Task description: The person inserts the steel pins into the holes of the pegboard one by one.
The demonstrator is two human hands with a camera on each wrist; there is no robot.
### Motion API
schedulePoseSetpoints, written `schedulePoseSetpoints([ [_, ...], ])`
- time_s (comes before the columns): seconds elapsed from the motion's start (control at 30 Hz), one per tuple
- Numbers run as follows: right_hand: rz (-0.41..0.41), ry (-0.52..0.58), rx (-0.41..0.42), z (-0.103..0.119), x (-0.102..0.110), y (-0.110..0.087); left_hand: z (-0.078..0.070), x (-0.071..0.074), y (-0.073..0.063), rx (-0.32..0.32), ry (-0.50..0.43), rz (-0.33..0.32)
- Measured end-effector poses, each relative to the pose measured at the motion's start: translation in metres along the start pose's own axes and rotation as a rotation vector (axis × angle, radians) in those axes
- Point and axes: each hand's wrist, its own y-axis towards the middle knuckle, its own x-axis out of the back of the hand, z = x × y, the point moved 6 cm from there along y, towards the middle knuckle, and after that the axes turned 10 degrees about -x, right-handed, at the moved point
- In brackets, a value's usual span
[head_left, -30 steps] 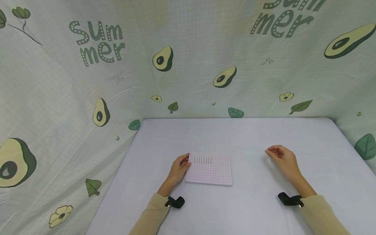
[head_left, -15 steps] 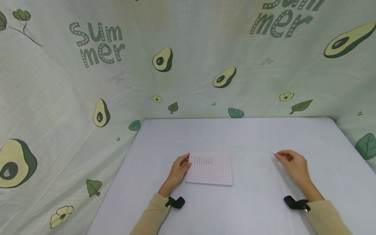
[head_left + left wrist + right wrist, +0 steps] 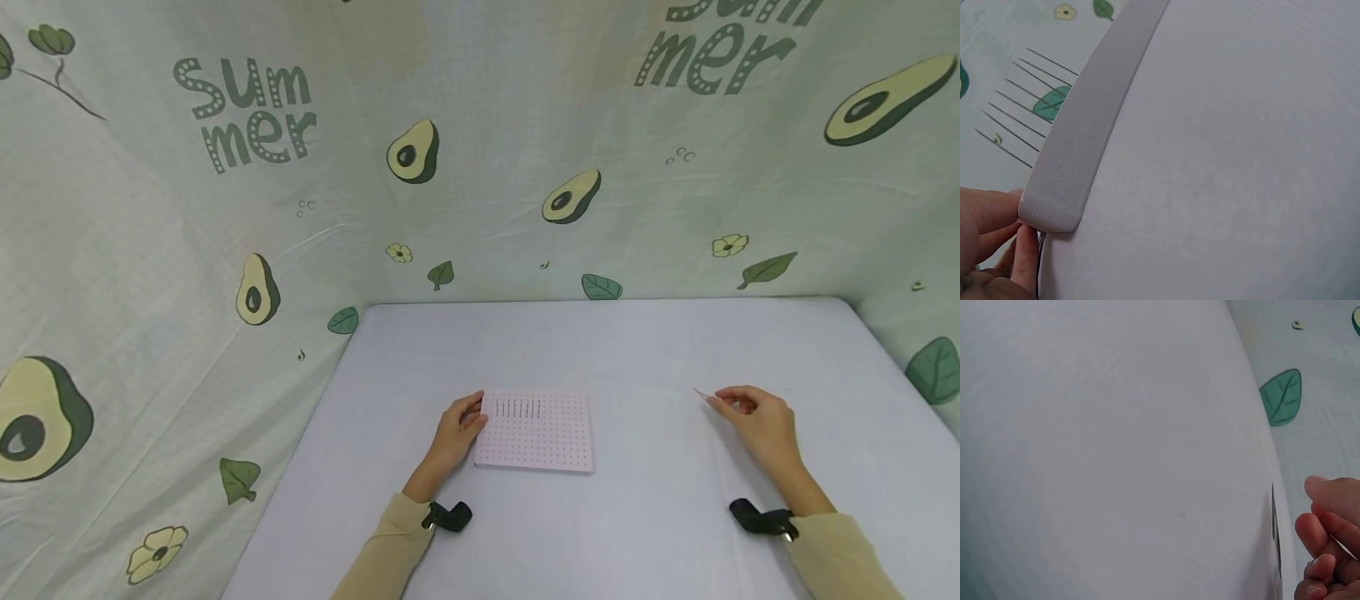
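A pale pink pegboard lies on the white table, with several thin dark pins in a row near its far left side. In the left wrist view these pins stand out from the board's face. At the board's left edge, my left hand pinches the corner. My right hand hovers over the table well right of the board, fingers loosely curled. Beside its fingertips lies a thin needle-like pin; dark slivers appear near these fingers in the right wrist view. Nothing shows between the fingers.
The white tabletop spreads around the board and hands. Behind and to the sides hangs a pale green cloth printed with avocados, leaves and lettering. A black camera mount sits on each wrist.
My right hand has moved right and slightly toward me, and the thin pin at its fingertips has come into view. My left hand and the pegboard have stayed in place.
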Motion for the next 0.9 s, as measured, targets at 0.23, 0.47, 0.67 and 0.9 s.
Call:
schedulePoseSetpoints([
  [0.23, 0.010, -0.039, 0.020, -0.003, -0.004, 0.000, -0.012, -0.001, 0.001, -0.018, -0.019, -0.012],
  [0.47, 0.015, -0.047, 0.037, -0.005, -0.008, 0.001, -0.024, 0.001, 0.000, -0.006, -0.024, 0.011],
  [0.67, 0.001, -0.051, 0.055, -0.003, -0.011, 0.003, 0.003, -0.002, 0.001, -0.010, 0.008, -0.005],
  [0.9, -0.021, -0.066, 0.078, -0.003, -0.013, 0.002, 0.009, -0.001, 0.001, 0.020, 0.015, 0.009],
])
